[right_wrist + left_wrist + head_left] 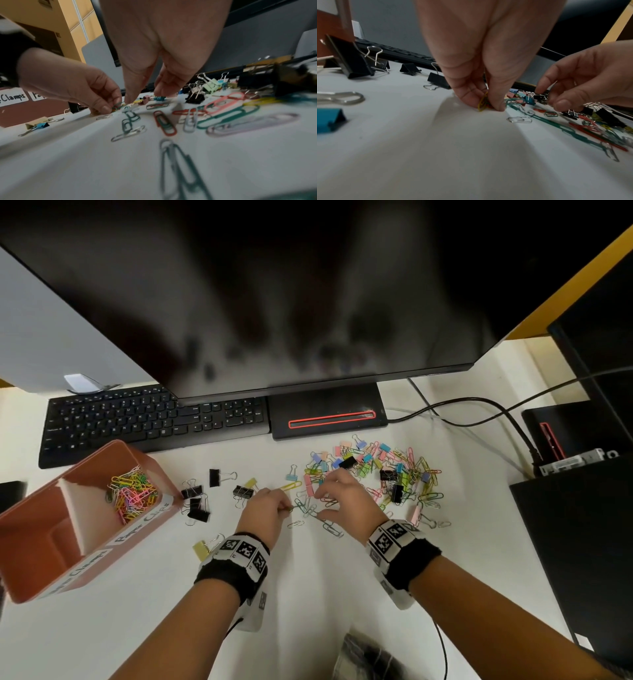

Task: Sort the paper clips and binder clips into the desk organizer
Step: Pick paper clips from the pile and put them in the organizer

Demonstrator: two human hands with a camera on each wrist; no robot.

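A terracotta desk organizer [41, 546] stands at the left, with coloured paper clips [132, 494] heaped in its far compartment. A mixed pile of paper clips and binder clips [376, 474] lies in the middle of the white desk. At the pile's left edge my left hand [287, 508] pinches a few small yellow and green paper clips [483, 103] against the desk. My right hand [318, 504] hovers just to the right, thumb and forefinger apart above loose green clips [127, 121], holding nothing. Black binder clips [197, 501] lie between the organizer and my hands.
A black keyboard [154, 419] and the monitor base [329, 412] line the back, under a large monitor [274, 302]. A cable [479, 409] runs to black boxes [582, 542] on the right. A yellow binder clip [202, 549] lies by my left wrist.
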